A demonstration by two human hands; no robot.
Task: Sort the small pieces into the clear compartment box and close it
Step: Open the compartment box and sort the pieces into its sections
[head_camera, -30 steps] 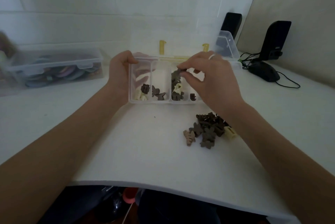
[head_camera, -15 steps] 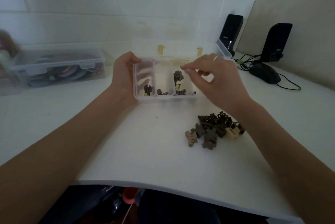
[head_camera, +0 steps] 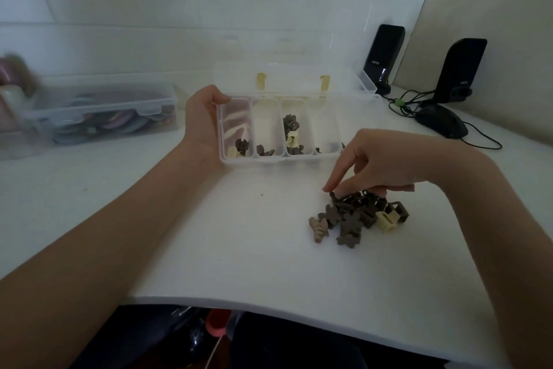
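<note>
Having left the compartment box (head_camera: 281, 132), right hand (head_camera: 386, 165) is now pinching, fingers nearly closed, at loose pieces (head_camera: 359, 216) on the worktop (head_camera: 239, 249) while left hand (head_camera: 203, 120) is clasping the box's end, so sorting is continuing.

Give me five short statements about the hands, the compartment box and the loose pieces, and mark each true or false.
1. The left hand holds the left end of the clear plastic compartment box. True.
2. The box's lid is shut. False: it stands open behind the compartments, yellow latches up.
3. The right hand reaches over the box. False: its fingertips are down at the pile of small brown pieces on the white table.
4. One cream-coloured piece lies at the pile's right edge. True.
5. Every compartment is empty. False: several hold pieces.
</note>
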